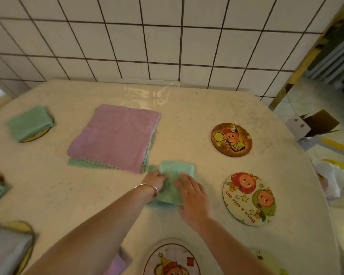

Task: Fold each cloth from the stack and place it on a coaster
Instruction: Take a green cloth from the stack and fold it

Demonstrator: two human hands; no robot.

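Both hands work on one green cloth [172, 181] lying on the table [187, 120], just beside the near right corner of the stack [115, 135]. The left hand [156, 178] pinches the cloth's left edge, fingers curled onto the fabric; a bangle [147, 188] sits on that wrist. The right hand [193, 197] lies flat on the cloth, fingers straight and pressing — it grasps nothing. The cloth is partly folded, its far portion doubled over.

The stack has a pink cloth on top, with green edges showing beneath. Two bare coasters lie to the right: a dark round coaster [231, 139] and a white coaster [249, 199] with lettering, both apart from the cloth. A third bare coaster [171, 261] sits at the near edge. At far left, a folded green cloth [29, 123] rests on a coaster; other covered coasters are cut off by the left border.
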